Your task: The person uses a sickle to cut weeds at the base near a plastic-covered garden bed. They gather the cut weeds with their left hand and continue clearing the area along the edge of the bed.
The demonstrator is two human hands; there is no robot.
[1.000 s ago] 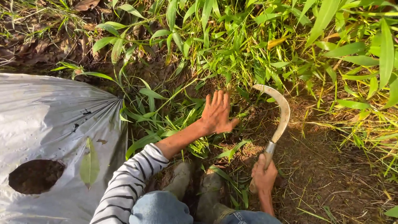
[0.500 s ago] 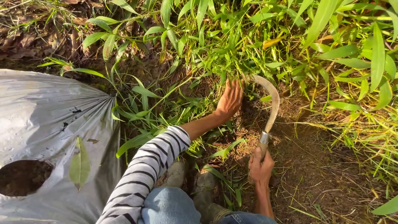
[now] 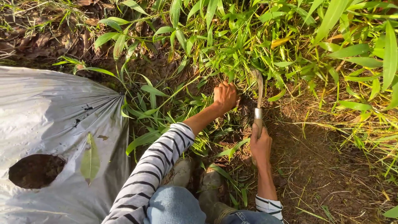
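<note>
At frame centre, the left hand [image 3: 225,96] clamps a green grass clump [image 3: 242,62] while the right hand [image 3: 260,143] grips the curved, rust-toned sickle [image 3: 258,93] edge-on.

The person wears a long-sleeved shirt with black and white stripes. The left sleeve [image 3: 155,166] is pushed up, so the arm is bare from there to the left hand [image 3: 225,96]. A small bit of the same striped cuff [image 3: 268,206] shows well behind the right hand [image 3: 260,146]. The trousers are faded blue jeans [image 3: 174,206]. Below the hands are two muddy, grey-brown boots [image 3: 210,188], side by side, with dirt on the toes.
</note>
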